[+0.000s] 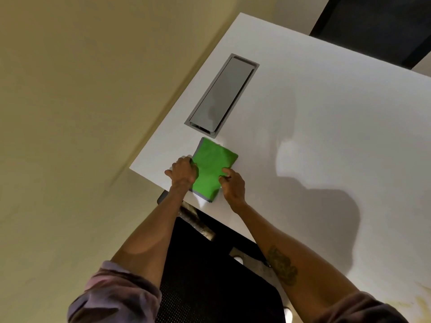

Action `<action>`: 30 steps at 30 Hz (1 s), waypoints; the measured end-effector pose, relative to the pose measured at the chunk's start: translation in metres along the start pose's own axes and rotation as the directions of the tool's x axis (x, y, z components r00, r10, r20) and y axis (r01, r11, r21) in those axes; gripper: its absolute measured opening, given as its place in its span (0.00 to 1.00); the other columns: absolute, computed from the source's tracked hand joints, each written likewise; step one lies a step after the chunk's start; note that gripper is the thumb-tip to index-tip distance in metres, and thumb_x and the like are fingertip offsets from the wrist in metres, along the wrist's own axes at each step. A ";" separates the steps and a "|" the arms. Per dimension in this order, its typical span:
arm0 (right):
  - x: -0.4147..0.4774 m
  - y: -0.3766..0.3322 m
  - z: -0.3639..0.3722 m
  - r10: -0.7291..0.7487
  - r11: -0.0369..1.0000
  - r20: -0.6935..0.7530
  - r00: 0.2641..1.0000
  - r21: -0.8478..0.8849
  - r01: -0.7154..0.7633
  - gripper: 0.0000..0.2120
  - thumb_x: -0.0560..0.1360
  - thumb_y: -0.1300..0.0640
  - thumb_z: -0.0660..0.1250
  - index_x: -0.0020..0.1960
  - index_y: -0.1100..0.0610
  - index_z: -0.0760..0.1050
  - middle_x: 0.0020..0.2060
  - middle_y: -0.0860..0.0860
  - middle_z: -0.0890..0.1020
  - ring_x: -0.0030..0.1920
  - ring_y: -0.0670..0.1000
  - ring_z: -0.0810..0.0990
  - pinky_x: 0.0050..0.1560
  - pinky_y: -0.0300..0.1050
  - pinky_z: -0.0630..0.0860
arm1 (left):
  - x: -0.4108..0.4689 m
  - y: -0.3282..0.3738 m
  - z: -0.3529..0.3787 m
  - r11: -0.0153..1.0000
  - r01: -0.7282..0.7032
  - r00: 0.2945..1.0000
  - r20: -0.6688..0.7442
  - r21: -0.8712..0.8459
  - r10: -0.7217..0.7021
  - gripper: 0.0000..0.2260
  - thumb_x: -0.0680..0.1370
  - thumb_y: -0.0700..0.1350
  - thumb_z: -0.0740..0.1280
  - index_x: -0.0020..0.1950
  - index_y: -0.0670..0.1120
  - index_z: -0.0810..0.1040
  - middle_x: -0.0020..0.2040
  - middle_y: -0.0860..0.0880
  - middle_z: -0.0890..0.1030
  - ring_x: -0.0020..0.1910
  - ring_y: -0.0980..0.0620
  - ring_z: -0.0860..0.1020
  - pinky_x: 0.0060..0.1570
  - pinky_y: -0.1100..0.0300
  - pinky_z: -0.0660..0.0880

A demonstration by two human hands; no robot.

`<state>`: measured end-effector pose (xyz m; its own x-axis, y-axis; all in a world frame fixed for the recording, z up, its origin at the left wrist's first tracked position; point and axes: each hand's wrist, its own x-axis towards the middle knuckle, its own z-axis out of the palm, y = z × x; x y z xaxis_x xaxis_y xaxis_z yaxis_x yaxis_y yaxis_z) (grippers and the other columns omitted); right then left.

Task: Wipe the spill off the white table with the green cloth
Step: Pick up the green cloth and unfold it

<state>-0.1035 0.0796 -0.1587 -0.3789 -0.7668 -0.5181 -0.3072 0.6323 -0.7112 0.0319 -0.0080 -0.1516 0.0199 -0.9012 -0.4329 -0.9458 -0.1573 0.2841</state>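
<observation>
Green cloth (213, 170) lies folded mid-frame on table (326, 136), near its corner. Left hand (183, 171) and right hand (232, 186) pinch its edges. Yellowish spill (419, 304) lower right awaits; next: carry cloth there.

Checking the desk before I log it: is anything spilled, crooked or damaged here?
Yellowish stains mark the white table at its near right corner, away from the folded green cloth under both hands. The grey hatch looks intact.
</observation>
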 end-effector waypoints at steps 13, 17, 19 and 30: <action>-0.013 -0.016 -0.026 0.077 0.977 -0.202 0.976 0.212 -0.034 0.12 0.75 0.61 0.66 0.56 0.56 0.82 0.55 0.55 0.84 0.56 0.57 0.81 0.59 0.50 0.76 | -0.023 0.027 -0.008 0.988 -0.123 0.987 -0.113 -0.089 0.112 0.12 0.80 0.46 0.62 0.61 0.43 0.78 0.56 0.41 0.78 0.57 0.39 0.77 0.59 0.47 0.65; -0.021 -0.017 -0.050 0.088 0.971 -0.304 0.949 0.240 -0.013 0.06 0.74 0.59 0.68 0.50 0.56 0.82 0.49 0.55 0.84 0.50 0.57 0.81 0.52 0.48 0.76 | -0.038 0.052 -0.012 0.978 -0.190 0.976 -0.124 -0.084 0.179 0.11 0.80 0.47 0.63 0.57 0.43 0.80 0.53 0.42 0.78 0.55 0.40 0.78 0.57 0.48 0.64; -0.026 -0.013 -0.066 0.076 0.976 -0.345 0.935 0.220 0.002 0.07 0.74 0.61 0.67 0.50 0.57 0.81 0.48 0.56 0.84 0.49 0.57 0.81 0.52 0.49 0.76 | -0.047 0.067 -0.012 0.970 -0.226 0.969 -0.126 -0.093 0.213 0.11 0.80 0.47 0.63 0.56 0.43 0.80 0.53 0.42 0.79 0.55 0.40 0.78 0.57 0.48 0.64; -0.066 0.052 -0.180 0.120 0.976 -0.518 0.847 0.218 -0.006 0.12 0.76 0.62 0.63 0.56 0.55 0.81 0.50 0.57 0.81 0.52 0.58 0.80 0.52 0.46 0.72 | -0.123 0.175 0.028 0.897 -0.435 0.899 -0.096 -0.073 0.428 0.11 0.82 0.47 0.60 0.51 0.47 0.82 0.50 0.45 0.79 0.53 0.41 0.79 0.53 0.50 0.63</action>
<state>-0.2514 0.1830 -0.0757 -0.8101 -0.5162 -0.2781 -0.1078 0.5974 -0.7947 -0.1451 0.0865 -0.0728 -0.3561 -0.9159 -0.1853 -0.8335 0.2217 0.5061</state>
